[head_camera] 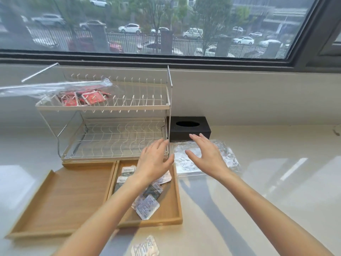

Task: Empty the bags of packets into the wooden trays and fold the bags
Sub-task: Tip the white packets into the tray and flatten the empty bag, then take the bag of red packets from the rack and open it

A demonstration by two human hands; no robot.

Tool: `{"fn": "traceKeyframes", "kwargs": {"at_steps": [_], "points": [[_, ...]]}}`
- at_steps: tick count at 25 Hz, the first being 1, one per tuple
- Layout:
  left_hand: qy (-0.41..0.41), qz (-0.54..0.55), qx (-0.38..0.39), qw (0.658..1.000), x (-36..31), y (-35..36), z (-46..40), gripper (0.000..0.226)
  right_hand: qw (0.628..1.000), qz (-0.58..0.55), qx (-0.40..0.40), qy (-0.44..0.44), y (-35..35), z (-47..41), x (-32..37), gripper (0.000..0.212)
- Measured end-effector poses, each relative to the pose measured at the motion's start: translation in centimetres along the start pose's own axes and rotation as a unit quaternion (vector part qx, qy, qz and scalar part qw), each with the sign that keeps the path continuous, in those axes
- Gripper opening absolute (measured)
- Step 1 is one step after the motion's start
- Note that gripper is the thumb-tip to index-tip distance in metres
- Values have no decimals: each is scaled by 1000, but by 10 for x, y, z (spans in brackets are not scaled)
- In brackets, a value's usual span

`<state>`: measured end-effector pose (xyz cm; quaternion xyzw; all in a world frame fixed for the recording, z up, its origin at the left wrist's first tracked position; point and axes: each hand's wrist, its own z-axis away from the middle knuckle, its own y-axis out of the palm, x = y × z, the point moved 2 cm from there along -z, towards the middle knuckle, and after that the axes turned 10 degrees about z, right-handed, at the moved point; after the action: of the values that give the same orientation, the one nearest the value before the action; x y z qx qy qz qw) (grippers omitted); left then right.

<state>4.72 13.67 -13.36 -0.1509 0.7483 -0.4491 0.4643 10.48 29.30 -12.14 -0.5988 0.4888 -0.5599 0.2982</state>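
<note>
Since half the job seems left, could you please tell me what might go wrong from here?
One packet already lies on the counter outside the trays, and could be overlooked. The full bag sits high on the rack, so packets may spill through the wires when it is pulled. Both hands hover open by the folded bag, which might spring open.
</note>
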Motion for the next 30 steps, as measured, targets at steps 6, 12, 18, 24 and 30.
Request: {"fn": "traceKeyframes", "kwargs": {"at_steps": [6,12,18,24,30], "points": [[14,36,-64,997,27,-66,18,50,999,-12,-25,-43,-8,-15,61,54],[38,24,-152,987,66,-140,28,43,995,-29,-53,-78,-10,-40,120,51],[65,-68,-203,975,109,-195,20,49,990,-9,-70,-121,-3,-74,173,52],[80,-160,-257,950,134,-243,4,62,981,66,-70,-167,-2,-125,224,61],[39,-184,-246,951,157,-266,-12,57,981,39,-122,-143,-9,-169,250,78]]}}
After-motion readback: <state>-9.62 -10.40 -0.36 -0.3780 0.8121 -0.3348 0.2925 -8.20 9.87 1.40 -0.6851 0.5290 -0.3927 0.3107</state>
